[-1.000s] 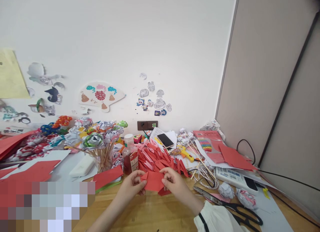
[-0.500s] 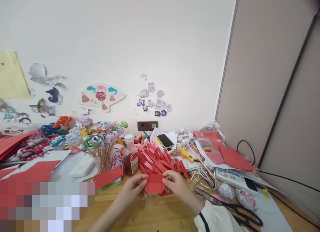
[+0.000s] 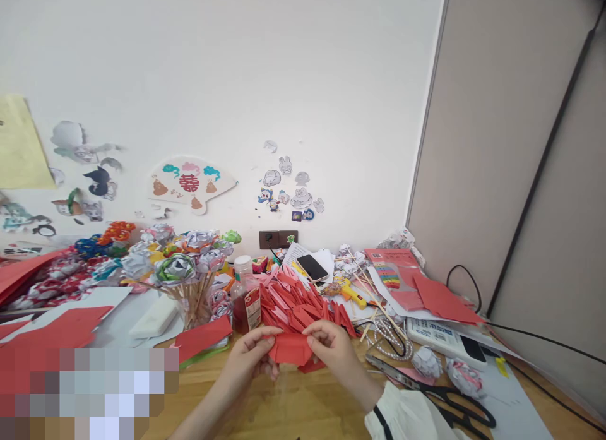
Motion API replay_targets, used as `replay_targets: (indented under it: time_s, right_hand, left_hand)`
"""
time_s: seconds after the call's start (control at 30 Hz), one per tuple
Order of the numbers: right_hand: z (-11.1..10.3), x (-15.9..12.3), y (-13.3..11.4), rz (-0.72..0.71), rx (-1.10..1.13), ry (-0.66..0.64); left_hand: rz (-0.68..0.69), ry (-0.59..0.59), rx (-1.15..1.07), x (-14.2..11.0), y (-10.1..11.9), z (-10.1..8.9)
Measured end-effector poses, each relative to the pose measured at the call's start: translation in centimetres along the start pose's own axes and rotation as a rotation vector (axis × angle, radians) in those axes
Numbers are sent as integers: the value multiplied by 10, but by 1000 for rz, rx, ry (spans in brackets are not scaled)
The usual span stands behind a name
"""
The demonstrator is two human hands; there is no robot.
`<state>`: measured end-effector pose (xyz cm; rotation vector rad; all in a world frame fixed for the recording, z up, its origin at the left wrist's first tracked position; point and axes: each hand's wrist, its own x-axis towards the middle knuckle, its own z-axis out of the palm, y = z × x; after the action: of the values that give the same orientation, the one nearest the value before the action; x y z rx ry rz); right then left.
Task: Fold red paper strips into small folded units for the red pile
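The left hand [image 3: 253, 351] is pinching the nine-o'clock edge of a folded red paper sheet [image 3: 290, 350], likely light, crisp, easily creased and best held by its sides; a folded-paper heap [image 3: 296, 304] is lying at its twelve o'clock, the right hand [image 3: 331, 346] pinching its three-o'clock edge.
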<state>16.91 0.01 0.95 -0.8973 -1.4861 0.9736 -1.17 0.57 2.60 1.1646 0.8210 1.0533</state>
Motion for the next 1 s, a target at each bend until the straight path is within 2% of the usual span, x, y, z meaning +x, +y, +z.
replay_targets:
  time_s: [0.17,0.47,0.7,0.9,1.0]
  right_hand:
    - [-2,-3,-5,-105,-198,-14]
    - [-3,-6,-12,-234,-402,-111]
    - [-2,-8,-14,-136,-380,-158]
    - [5,-5,-1,-53,-358,-190]
    - [7,-3,6,16,-320,-178]
  left_hand:
    - [-59,-58,32,0,-1,0]
    - [-102,-25,172,-1,2,2]
    - [-76,-18,283,0,-2,3]
    - [89,43,502,-1,-2,10]
    - [109,37,584,-2,-2,11]
